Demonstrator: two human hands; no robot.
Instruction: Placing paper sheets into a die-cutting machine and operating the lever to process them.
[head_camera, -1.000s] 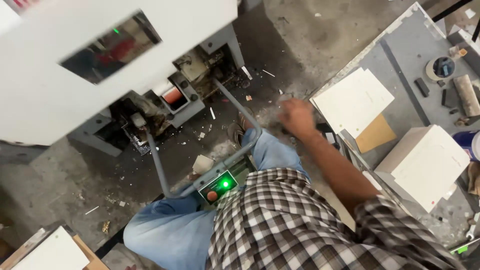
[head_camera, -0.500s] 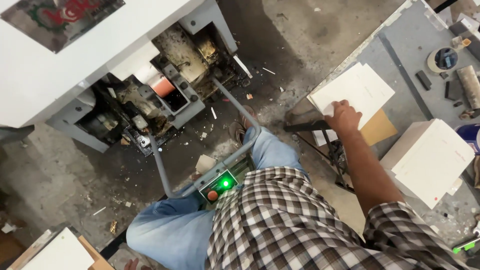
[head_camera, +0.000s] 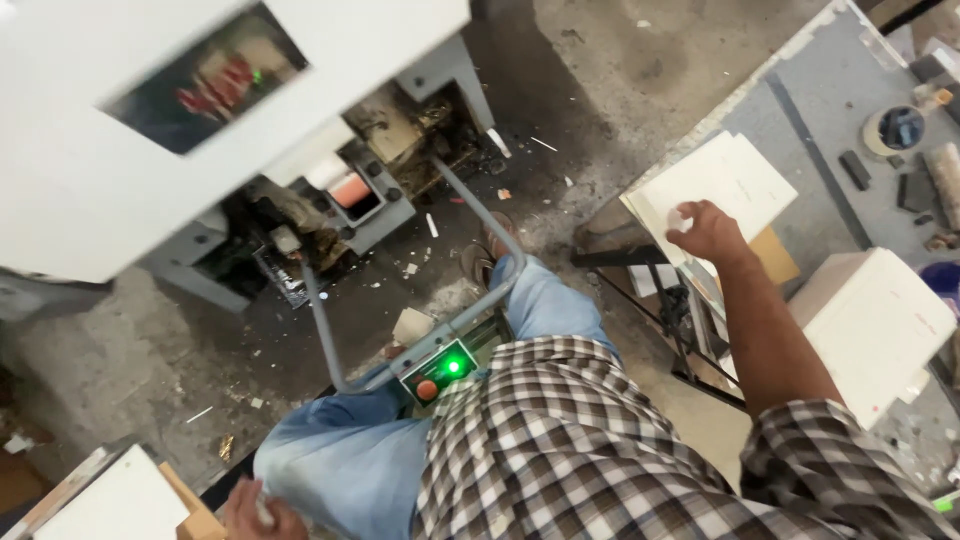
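Right hand (head_camera: 708, 232) is now resting on the stack of white sheets (head_camera: 715, 190) at the upper right of the frame; a second ago it was hanging in the air over the floor, half a second ago just arriving at the stack's near edge. So the reach is finished and contact is being made. Fingers are curling over the top sheet, thumb tucked at the near edge, but I cannot tell whether the grip is actually pinching a sheet or only pressing on it.

Left hand (head_camera: 262, 515) is sitting at the bottom left of the frame, beside my thigh, closing on something small and pale; too little is showing to say what it is.

The stack is lying on the grey surface (head_camera: 800, 90), partly overhanging its near edge, with a brown card sheet (head_camera: 775, 255) poking out beneath it. The sheets are looking flat, matte, stiff and square-cut. A thicker white block (head_camera: 875, 325) is lying to the right of my forearm.

In front of my knees a bent grey metal tube (head_camera: 480, 215) is framing a small control box (head_camera: 440, 370), with a lit green lamp and a red button. The machine (head_camera: 150, 130) is filling the upper left: smooth white housing, greasy grey metal underneath. The concrete floor (head_camera: 600, 60) is looking rough and littered with paper scraps.
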